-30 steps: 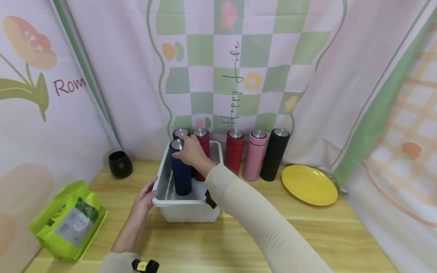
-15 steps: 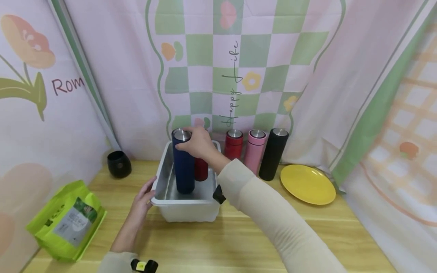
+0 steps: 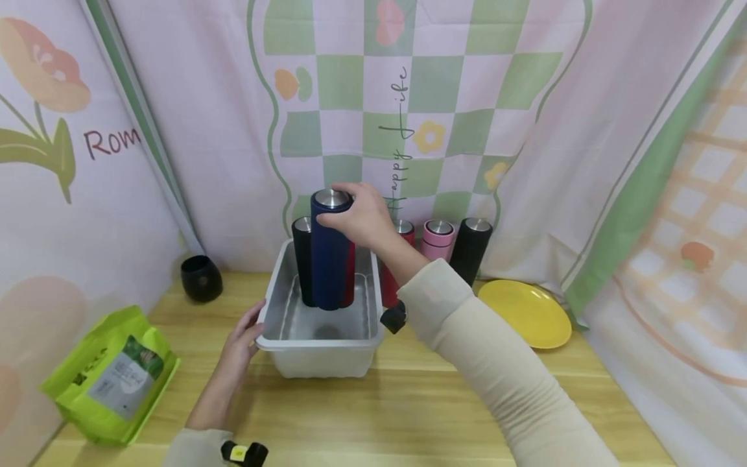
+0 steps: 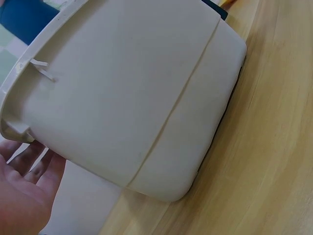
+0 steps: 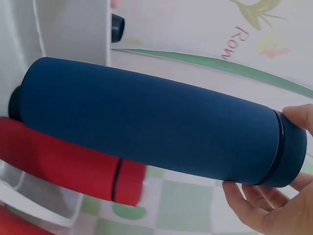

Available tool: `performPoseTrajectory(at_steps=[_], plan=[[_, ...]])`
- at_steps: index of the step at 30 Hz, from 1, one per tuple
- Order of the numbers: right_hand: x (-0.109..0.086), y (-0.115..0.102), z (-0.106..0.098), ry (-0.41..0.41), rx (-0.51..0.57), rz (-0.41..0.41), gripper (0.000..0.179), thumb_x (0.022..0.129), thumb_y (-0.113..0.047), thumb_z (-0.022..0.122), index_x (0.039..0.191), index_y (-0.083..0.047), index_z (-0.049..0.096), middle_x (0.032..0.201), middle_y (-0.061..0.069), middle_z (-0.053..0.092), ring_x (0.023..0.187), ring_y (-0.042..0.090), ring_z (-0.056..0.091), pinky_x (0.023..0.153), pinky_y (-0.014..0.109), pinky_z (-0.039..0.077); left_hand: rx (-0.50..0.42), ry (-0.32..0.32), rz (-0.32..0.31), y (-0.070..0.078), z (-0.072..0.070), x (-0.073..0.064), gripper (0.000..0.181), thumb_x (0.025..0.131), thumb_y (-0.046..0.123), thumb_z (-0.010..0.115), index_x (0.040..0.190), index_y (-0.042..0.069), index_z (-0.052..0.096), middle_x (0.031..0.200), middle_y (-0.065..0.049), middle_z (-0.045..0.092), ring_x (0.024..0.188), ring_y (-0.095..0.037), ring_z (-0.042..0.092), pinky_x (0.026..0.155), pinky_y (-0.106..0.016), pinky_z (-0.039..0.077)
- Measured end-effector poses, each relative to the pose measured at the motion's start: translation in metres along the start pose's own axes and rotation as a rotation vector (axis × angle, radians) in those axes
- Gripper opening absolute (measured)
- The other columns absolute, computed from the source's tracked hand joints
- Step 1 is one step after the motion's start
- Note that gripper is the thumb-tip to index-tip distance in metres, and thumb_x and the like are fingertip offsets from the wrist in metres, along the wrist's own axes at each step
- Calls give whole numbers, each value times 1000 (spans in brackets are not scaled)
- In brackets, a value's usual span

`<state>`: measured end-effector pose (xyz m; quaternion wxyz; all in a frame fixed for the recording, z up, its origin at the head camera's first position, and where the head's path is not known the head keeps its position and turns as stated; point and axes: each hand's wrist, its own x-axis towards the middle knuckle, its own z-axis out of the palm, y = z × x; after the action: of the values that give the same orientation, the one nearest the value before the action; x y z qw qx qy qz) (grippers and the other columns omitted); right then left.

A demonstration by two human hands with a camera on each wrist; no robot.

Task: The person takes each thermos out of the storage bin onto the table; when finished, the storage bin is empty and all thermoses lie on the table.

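In the head view, my right hand (image 3: 366, 217) grips a dark blue thermos bottle (image 3: 328, 259) near its steel-topped lid, thumb on one side and fingers on the other. The bottle is upright over a whitish plastic bin (image 3: 321, 344), its lower end overlapping the inside. Behind it in the bin stand a black thermos (image 3: 302, 259) and a red thermos (image 5: 73, 156), the red one largely hidden in the head view. My left hand (image 3: 240, 340) touches the bin's left side at the rim. The left wrist view shows those fingers (image 4: 49, 176) against a corner below the rim.
Right of the bin stand a red thermos (image 3: 389, 285), a pink thermos (image 3: 438, 240) and a black thermos (image 3: 471, 253). A yellow plate (image 3: 525, 314) lies beyond them. At left are a black cup (image 3: 201, 279) and a green bag (image 3: 113, 376). A patterned curtain (image 3: 385, 136) hangs behind.
The right hand has raised the blue thermos and moved it right and toward the back, uncovering the black thermos at its left. The left hand has stayed at the bin.
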<state>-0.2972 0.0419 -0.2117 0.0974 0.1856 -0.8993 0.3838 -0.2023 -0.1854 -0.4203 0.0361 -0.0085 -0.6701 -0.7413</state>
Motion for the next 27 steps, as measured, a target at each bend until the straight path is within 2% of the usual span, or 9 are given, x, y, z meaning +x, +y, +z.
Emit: performPoseTrajectory(at_steps=[6, 11, 14, 22, 27], plan=[[-6, -4, -28, 55, 68, 12, 61, 81, -33, 77, 138, -19, 58, 138, 6, 48, 124, 22, 43, 96, 37, 43, 8, 2, -5, 2, 0, 0, 53, 102, 6, 34, 153, -2, 21, 158, -20, 16, 140, -31, 20, 110, -51, 24], [-13, -3, -51, 101, 94, 12, 60, 81, -28, 78, 137, -17, 59, 136, 7, 47, 120, 22, 45, 92, 37, 46, 12, 1, -2, 1, 0, -1, 53, 102, 7, 35, 153, -1, 21, 158, -20, 17, 139, -32, 21, 109, -53, 24], [-17, 2, -63, 115, 99, 33, 61, 81, -28, 79, 137, -17, 58, 136, 7, 47, 117, 23, 46, 90, 37, 47, 9, 2, -9, 1, 0, -1, 53, 102, 7, 34, 153, -1, 20, 158, -20, 18, 138, -30, 23, 108, -48, 27], [-31, 35, -85, 146, 81, 76, 64, 80, -27, 79, 139, -15, 56, 137, 11, 45, 119, 28, 45, 95, 44, 44, 15, 1, -9, 0, 1, -1, 53, 102, 6, 35, 153, -2, 21, 157, -20, 20, 136, -28, 26, 98, -31, 36], [-40, 62, -98, 170, 47, 107, 65, 81, -28, 78, 140, -12, 55, 142, 13, 42, 123, 31, 43, 98, 47, 42, 6, 0, 3, -2, 3, -1, 53, 102, 5, 35, 152, -3, 21, 158, -20, 19, 138, -29, 24, 96, -29, 37]])
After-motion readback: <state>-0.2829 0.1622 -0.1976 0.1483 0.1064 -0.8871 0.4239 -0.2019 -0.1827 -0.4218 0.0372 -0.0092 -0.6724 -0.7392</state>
